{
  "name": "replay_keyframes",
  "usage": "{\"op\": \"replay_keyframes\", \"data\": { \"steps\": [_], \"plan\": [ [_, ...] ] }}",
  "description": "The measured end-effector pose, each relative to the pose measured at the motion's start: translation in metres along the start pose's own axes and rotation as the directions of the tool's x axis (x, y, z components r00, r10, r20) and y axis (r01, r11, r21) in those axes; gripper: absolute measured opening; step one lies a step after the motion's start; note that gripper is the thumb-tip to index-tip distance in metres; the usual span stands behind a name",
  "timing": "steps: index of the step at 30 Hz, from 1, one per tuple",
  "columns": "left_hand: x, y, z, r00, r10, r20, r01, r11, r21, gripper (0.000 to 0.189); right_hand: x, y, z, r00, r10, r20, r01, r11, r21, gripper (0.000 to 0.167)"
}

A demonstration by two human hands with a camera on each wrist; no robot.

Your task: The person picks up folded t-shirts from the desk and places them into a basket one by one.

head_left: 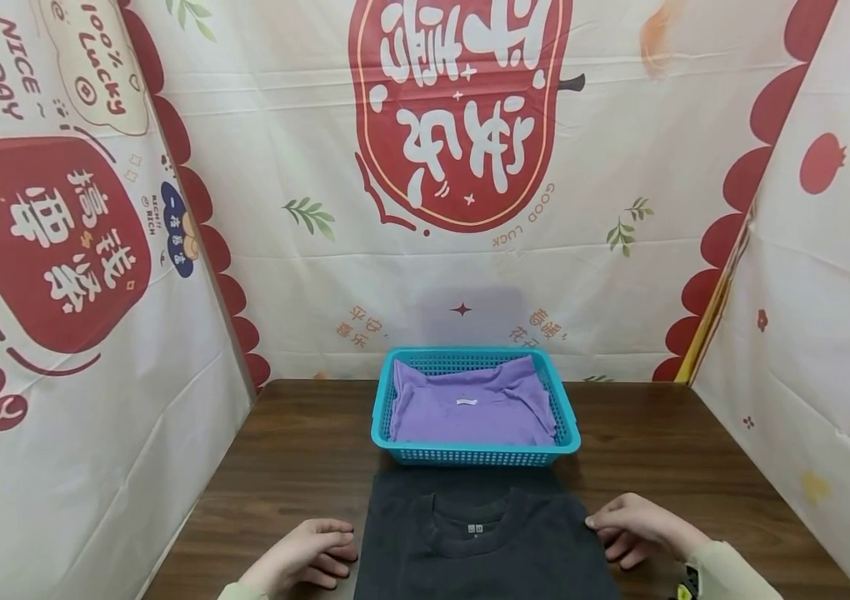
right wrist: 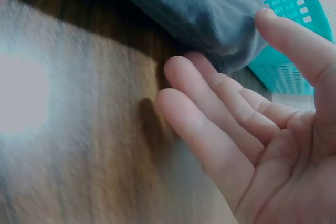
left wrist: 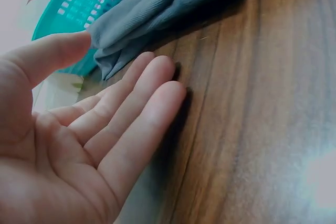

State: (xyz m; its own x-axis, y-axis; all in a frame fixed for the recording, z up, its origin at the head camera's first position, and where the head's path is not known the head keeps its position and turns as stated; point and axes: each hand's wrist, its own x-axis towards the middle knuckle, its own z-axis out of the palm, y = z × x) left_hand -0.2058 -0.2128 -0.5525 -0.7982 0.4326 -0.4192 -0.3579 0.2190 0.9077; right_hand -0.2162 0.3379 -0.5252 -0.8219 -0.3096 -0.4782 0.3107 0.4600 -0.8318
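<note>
A dark grey T-shirt [head_left: 485, 558] lies on the table, its neckline and small label facing up, with the lower part cut off by the frame. Beside its left edge is my left hand [head_left: 312, 557], fingers loosely extended and nothing held. In the left wrist view the thumb [left wrist: 68, 51] overlaps the cloth's folded edge. My right hand [head_left: 638, 529] is at the shirt's right shoulder, thumb tip right at the cloth. The right wrist view shows relaxed fingers [right wrist: 194, 124] just over the wood, near the shirt's rounded fold [right wrist: 210, 30].
Behind the shirt stands a turquoise plastic basket [head_left: 477, 456] holding a folded purple garment [head_left: 470, 412]. The dark wooden table [head_left: 305, 442] is enclosed by printed cloth at the back [head_left: 282, 292] and on both sides.
</note>
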Motion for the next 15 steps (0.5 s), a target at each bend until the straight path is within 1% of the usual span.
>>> {"op": "replay_keyframes", "data": {
  "steps": [3,6,8,12,15],
  "plan": [
    [0.002,0.001,0.000,1.000,0.002,0.010,-0.002,1.000,-0.020,0.060,0.002,0.000,0.004,0.999,-0.016,0.052,0.013,0.998,0.060,0.044],
    [0.009,0.004,0.007,1.000,0.007,0.010,-0.007,1.000,-0.022,0.063,0.006,-0.003,0.009,0.993,-0.049,0.106,0.036,0.993,0.115,0.040],
    [0.015,0.007,0.014,1.000,0.008,-0.003,-0.008,1.000,-0.021,0.064,0.009,-0.006,0.013,0.988,-0.071,0.137,0.052,0.988,0.143,0.039],
    [0.025,0.011,0.026,0.999,0.013,-0.038,-0.014,1.000,-0.020,0.061,0.013,-0.009,0.021,0.986,-0.082,0.148,0.057,0.984,0.167,0.038],
    [0.031,0.013,0.035,0.999,0.018,-0.045,-0.019,0.999,-0.037,0.058,0.016,-0.008,0.028,0.990,-0.069,0.124,0.049,0.987,0.154,0.039]
  ]
}}
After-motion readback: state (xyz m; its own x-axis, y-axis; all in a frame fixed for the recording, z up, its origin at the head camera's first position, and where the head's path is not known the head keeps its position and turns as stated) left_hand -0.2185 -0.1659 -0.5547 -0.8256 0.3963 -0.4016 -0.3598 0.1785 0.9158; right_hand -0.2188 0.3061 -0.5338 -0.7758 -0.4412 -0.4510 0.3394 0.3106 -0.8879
